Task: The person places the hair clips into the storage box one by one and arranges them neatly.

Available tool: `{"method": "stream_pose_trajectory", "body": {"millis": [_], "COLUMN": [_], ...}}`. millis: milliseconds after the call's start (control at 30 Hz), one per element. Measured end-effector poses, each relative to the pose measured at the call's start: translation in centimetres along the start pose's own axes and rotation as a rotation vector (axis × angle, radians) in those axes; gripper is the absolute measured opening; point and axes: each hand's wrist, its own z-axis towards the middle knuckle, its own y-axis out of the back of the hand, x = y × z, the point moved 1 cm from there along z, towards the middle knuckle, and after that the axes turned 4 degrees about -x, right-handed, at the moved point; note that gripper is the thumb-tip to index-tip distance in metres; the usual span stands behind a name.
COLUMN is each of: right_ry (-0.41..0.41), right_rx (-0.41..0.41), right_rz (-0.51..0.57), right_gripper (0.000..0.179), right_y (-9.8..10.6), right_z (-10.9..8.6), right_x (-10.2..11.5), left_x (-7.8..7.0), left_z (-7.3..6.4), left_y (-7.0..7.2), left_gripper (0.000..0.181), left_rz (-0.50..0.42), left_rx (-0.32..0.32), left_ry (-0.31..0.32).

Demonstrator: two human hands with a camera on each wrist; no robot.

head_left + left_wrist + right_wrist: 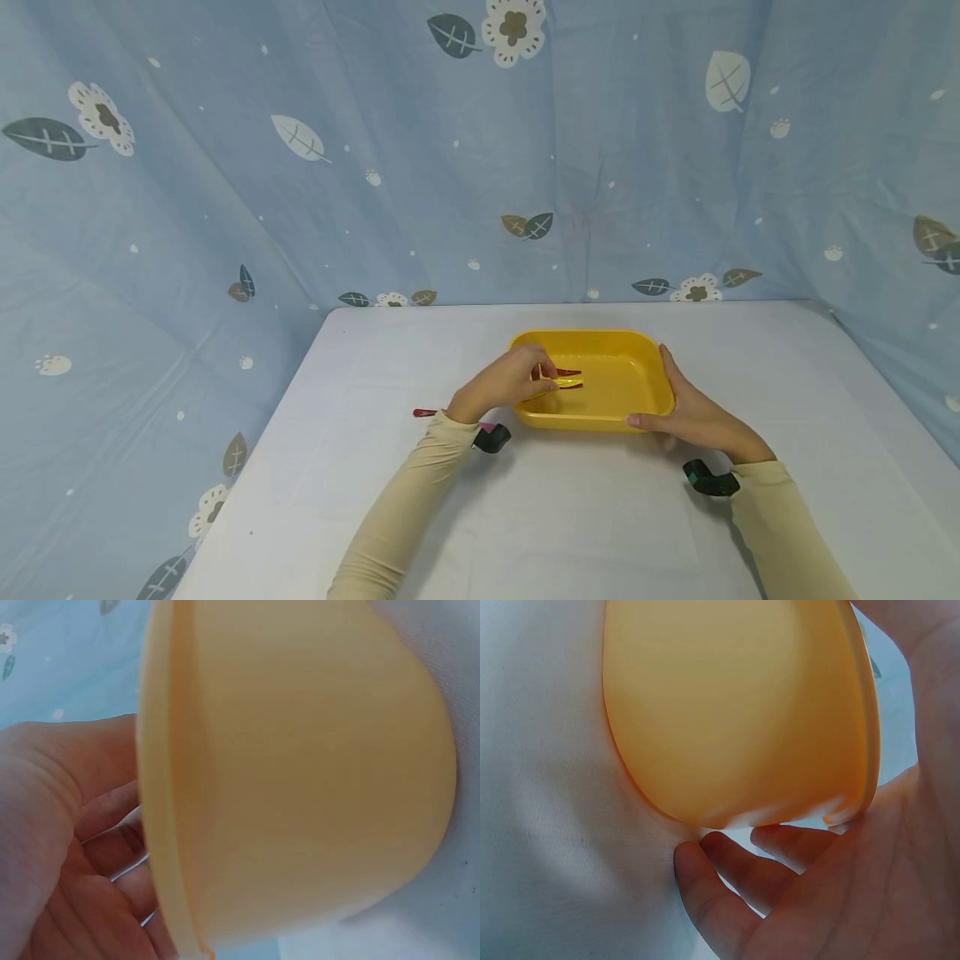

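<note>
A yellow rectangular plastic tub [600, 422] with rounded corners stands on the white table. My left hand [510, 379] reaches over its left rim, fingertips inside, pinching slender red-and-yellow pieces [570, 382] whose exact kind is too small to tell. In the left wrist view, the tub's outer wall [315, 772] hides the fingertips of the left hand [82, 847]. At the tub's right end, my right hand [693, 412] grips the wall, thumb at the near corner. The right wrist view shows the curled fingers of the right hand [817, 877] against the tub's outside [727, 712].
A slender object with a red end [424, 412] lies on the table [585, 517] under the left wrist, and a pink bit [487, 426] shows beyond the wrist. Behind the table hangs a blue curtain [420, 167] with leaves and flowers.
</note>
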Motion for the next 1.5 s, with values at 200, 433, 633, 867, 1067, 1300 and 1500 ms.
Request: {"method": "stream_pose_trajectory", "body": {"millis": [200, 433, 633, 867, 1067, 1300, 1500], "right_ry": [0.005, 0.01, 0.004, 0.0, 0.002, 0.031, 0.014], "right_rx": [0.0, -0.006, -0.007, -0.008, -0.006, 0.004, 0.002], "right_rz": [0.004, 0.009, 0.005, 0.009, 0.012, 0.033, 0.027], "right_gripper": [0.133, 0.133, 0.134, 0.134, 0.133, 0.132, 0.132], "right_y": [0.0, 0.0, 0.0, 0.0, 0.0, 0.0, 0.0], "right_z": [0.0, -0.1, -0.1, -0.1, -0.1, -0.2, -0.2], "right_x": [0.0, -0.1, -0.1, -0.1, -0.1, 0.3, 0.2], "left_x": [0.2, 0.3, 0.0, -0.2, -0.1, -0.2, -0.2], "left_z": [0.2, 0.5, 0.6, 0.9, 1.2, 1.3, 1.5], "left_y": [-0.4, -0.8, -1.1, -1.5, -1.9, -1.9, -2.1], "left_gripper": [0.018, 0.02, 0.018, 0.018, 0.016, 0.014, 0.013], "left_rz": [0.026, 0.052, 0.068, 0.127, 0.151, 0.165, 0.21], "left_rx": [0.011, 0.031, 0.046, 0.064, 0.073, 0.081, 0.09], "left_ry": [0.006, 0.028, 0.038, 0.057, 0.039, 0.008, 0.02]}}
